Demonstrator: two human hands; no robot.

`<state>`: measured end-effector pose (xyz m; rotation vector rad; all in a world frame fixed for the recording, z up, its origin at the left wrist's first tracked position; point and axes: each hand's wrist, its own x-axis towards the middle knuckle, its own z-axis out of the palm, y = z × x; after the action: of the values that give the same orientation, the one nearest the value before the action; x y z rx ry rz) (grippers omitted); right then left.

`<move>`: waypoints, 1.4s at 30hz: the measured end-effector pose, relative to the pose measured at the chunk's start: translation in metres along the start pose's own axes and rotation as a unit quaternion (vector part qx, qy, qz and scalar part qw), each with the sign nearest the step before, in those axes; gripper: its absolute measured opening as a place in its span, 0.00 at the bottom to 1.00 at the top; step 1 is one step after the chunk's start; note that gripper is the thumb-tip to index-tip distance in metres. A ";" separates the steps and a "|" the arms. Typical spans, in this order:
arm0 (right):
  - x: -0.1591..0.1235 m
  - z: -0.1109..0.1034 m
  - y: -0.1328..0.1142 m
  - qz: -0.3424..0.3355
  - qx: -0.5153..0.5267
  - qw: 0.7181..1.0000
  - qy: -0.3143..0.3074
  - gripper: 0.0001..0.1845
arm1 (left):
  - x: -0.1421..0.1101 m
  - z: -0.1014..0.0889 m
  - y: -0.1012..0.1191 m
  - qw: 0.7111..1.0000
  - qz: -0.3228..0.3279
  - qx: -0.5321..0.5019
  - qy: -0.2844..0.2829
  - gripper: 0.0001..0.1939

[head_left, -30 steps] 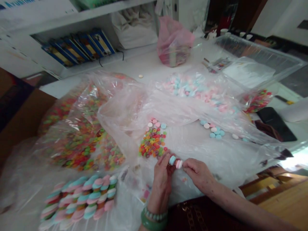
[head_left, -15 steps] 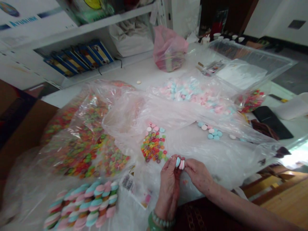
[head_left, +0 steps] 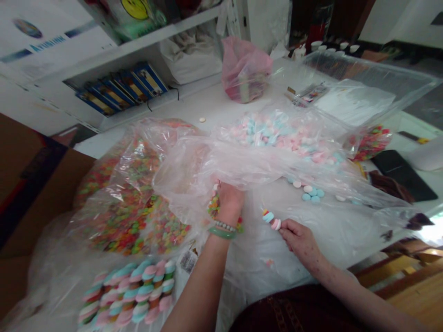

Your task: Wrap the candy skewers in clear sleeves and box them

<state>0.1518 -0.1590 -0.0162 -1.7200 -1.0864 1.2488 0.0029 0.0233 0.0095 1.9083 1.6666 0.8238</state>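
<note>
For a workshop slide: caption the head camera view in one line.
Right hand pinches a stack of pastel candy discs; left hand rests among small colourful ring candies on clear plastic.

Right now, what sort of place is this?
Likely a small candy workroom, hedged on scale: a bag of ring candies, a bag of pastel discs, and a short candy stack pinched in the right hand.

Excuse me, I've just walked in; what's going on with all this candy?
A person is handling candy over clear plastic sheeting. The right hand pinches a short stack of pastel candy discs, while the left hand is on a small heap of coloured candy rings. Twisted candy strands lie nearby.
</note>
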 end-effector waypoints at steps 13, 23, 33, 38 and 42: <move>-0.005 -0.018 -0.003 0.103 0.214 0.971 0.031 0.09 | -0.125 -0.022 0.000 0.978 -0.061 -0.201 -0.022 0.11; -0.007 -0.013 0.001 0.068 0.181 0.981 0.025 0.08 | -0.165 -0.024 -0.005 0.999 0.020 0.039 0.004 0.11; -0.008 -0.013 0.000 0.040 0.141 0.989 0.026 0.08 | -0.139 -0.014 0.009 0.951 0.062 0.292 -0.083 0.07; -0.007 -0.014 -0.001 0.032 0.139 0.989 0.023 0.08 | -0.147 -0.008 0.013 0.976 0.106 0.184 -0.038 0.06; -0.007 -0.014 0.001 0.024 0.134 0.990 0.020 0.07 | -0.155 0.008 0.014 0.964 0.184 0.141 -0.130 0.09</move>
<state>0.1640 -0.1667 -0.0117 -1.5662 -0.8161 1.3190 0.0060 -0.1315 -0.0065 2.4536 1.3455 0.4490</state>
